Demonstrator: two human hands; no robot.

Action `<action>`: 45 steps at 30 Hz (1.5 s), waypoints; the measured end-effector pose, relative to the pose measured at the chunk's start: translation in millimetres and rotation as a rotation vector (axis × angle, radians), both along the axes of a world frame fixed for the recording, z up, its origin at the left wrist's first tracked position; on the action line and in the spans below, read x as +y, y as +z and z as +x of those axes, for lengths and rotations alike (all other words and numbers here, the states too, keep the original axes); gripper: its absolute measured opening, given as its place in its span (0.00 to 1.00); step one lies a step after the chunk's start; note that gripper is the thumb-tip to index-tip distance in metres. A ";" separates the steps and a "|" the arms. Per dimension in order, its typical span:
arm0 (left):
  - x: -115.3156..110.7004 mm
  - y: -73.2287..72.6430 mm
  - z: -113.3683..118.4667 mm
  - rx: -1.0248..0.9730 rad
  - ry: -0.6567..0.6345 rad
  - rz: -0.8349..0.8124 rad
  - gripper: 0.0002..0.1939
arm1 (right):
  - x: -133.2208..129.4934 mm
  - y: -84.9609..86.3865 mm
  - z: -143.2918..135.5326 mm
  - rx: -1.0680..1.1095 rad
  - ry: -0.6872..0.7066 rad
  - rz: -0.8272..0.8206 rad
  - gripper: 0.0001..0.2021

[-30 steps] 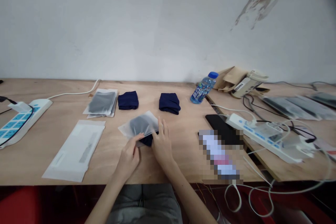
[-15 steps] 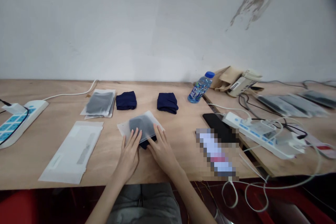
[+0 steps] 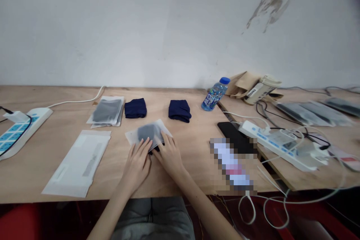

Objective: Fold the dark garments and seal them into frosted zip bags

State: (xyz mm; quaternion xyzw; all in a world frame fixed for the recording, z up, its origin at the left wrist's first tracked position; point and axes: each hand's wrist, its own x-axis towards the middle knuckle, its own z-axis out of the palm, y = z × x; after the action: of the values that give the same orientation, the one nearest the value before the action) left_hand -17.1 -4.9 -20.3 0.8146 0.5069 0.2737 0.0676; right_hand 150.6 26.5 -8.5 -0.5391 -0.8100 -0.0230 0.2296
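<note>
A frosted plastic bag [image 3: 135, 135] lies on the table in front of me, with a dark folded cloth [image 3: 147, 131] showing through it. A bit of dark fabric sticks out at its near, open end. My left hand [image 3: 138, 160] holds the left side of that end, fingers over the top. On the right side my right hand [image 3: 169, 154] grips the same bag, its thumb side at the opening by the protruding fabric. Parts of both thumbs are hidden. Beyond the bag lie two folded navy cloths, one on the left [image 3: 135, 108] and one on the right [image 3: 179, 110].
Filled bags [image 3: 107, 111] are stacked at the back left, and flat white bags [image 3: 78, 163] lie nearer. Power strips stand at left [image 3: 24, 129] and right [image 3: 278, 146]. A bottle [image 3: 215, 94], a black phone [image 3: 234, 137], a cup [image 3: 261, 89] and loose cables occupy the right.
My right hand has shifted slightly left and closed in on the bag's opening. Less dark fabric shows outside the bag. The left hand has barely moved.
</note>
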 end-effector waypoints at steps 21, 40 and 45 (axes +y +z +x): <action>25.7 3.1 20.5 0.040 0.053 0.032 0.26 | 18.9 -11.7 56.8 0.271 0.206 -0.129 0.23; 35.1 25.9 24.8 0.226 0.069 -0.010 0.17 | 20.2 -3.1 39.6 0.239 -0.087 -0.160 0.09; 39.9 44.1 33.0 0.320 0.024 -0.133 0.34 | 9.6 -11.7 41.8 0.465 -0.288 -0.188 0.17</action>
State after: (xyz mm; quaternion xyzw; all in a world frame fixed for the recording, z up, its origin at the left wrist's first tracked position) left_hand 16.0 35.0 23.8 0.8354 0.5378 0.1073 0.0366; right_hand 192.5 36.1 -20.2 -0.6583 -0.6494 0.1438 0.3525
